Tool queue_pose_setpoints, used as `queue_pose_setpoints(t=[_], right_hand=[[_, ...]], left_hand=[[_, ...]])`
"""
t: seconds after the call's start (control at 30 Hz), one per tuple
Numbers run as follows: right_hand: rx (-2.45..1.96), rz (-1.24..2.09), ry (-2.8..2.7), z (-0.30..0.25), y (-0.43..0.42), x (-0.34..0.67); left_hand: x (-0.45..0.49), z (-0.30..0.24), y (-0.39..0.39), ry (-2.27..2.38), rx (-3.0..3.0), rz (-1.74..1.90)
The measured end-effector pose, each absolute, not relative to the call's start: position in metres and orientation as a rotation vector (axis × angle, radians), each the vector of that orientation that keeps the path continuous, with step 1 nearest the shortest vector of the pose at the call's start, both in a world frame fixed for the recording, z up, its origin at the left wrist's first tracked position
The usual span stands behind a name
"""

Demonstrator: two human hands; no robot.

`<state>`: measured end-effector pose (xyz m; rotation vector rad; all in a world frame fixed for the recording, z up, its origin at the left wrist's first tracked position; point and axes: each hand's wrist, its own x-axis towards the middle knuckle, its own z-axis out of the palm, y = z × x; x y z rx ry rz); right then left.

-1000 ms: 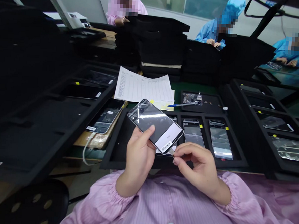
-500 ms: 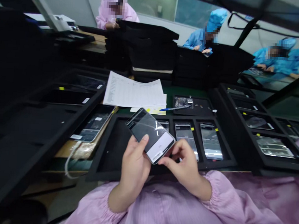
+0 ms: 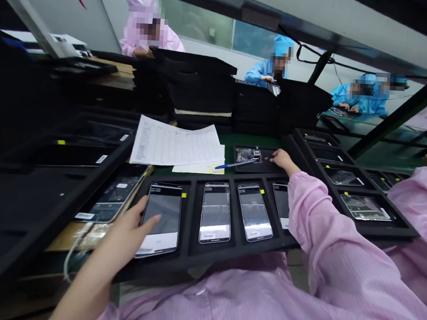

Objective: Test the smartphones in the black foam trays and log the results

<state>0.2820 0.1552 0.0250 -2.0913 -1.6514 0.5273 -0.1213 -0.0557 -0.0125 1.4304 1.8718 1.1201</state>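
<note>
My left hand (image 3: 131, 232) is at the left edge of a smartphone (image 3: 162, 219), its thumb over the lit screen and its fingers along the side. That phone lies in the leftmost compartment of a black foam tray (image 3: 185, 226). My right hand (image 3: 284, 160) reaches forward, its fingertips pressed together at the right part of a small black tray (image 3: 242, 167); whatever they pinch is too small to make out. More smartphones (image 3: 215, 213) lie in the other compartments, the rightmost partly hidden by my right sleeve. A blue pen (image 3: 235, 164) rests across the small tray's edge.
Printed sheets (image 3: 178, 141) lie behind the foam tray. To the left, another phone (image 3: 113, 197) sits near a white cable (image 3: 70, 257). Phone trays (image 3: 360, 188) stand on the right, stacked black trays (image 3: 203, 92) behind. Co-workers sit beyond, and another person's sleeve (image 3: 419, 192) is at right.
The smartphone has moved from between my hands down into the leftmost compartment, with my left hand still at it. My right hand has left it and moved forward to the small black tray.
</note>
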Motion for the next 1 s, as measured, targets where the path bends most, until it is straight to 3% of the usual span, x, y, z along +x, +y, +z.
queue_pose_setpoints(t=[0.1,0.17,0.37,0.43,0.63,0.8,1.0], right_hand=[[-2.027,0.568,-1.640,0.025,0.154,0.272],[-1.949,0.584,-1.630,0.034,0.142,0.263],[-1.359,0.713,-1.674,0.063,0.037,0.236],[-1.162,0.739,-1.658,0.060,-0.008,0.226],[-0.893,1.457,-1.252,0.025,-0.072,0.190],[-0.837,1.607,-1.150,0.016,-0.079,0.167],[-0.899,1.748,-1.016,0.020,-0.085,0.165]], left_hand=[[-0.085,-0.012,-0.054,2.139,1.892,1.024],[-0.054,-0.009,-0.055,2.029,2.150,0.884],[-0.002,-0.008,-0.055,1.997,2.156,0.429],[-0.001,-0.009,-0.058,1.948,2.099,0.474],[0.000,-0.016,-0.068,1.595,1.627,0.939],[0.007,-0.017,-0.056,1.242,0.957,1.119],[-0.011,-0.010,-0.049,1.071,0.795,1.176]])
